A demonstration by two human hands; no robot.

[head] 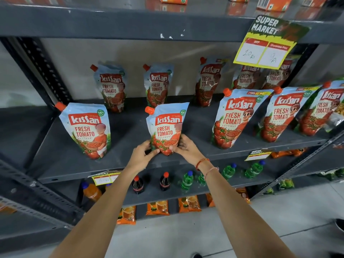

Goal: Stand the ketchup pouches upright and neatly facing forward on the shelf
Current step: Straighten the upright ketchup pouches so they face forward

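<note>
Several Kissan ketchup pouches with orange caps stand on the grey metal shelf (61, 161). The front-centre pouch (167, 125) stands upright, label forward. My left hand (143, 155) grips its lower left corner and my right hand (184, 148) grips its lower right side. Another front pouch (87, 129) stands upright to the left. Front pouches at the right (236, 116), (283, 112) lean slightly right. The back row holds upright pouches (111, 86), (158, 84), (208, 81), with more partly hidden behind the price card.
A yellow price card (268, 43) hangs from the shelf above, at the right. The shelf below carries cola bottles (164, 181), green bottles (187, 180) and an orange drink bottle (91, 192). Orange packets (158, 207) lie lower still. Perforated uprights (46, 71) frame the left side.
</note>
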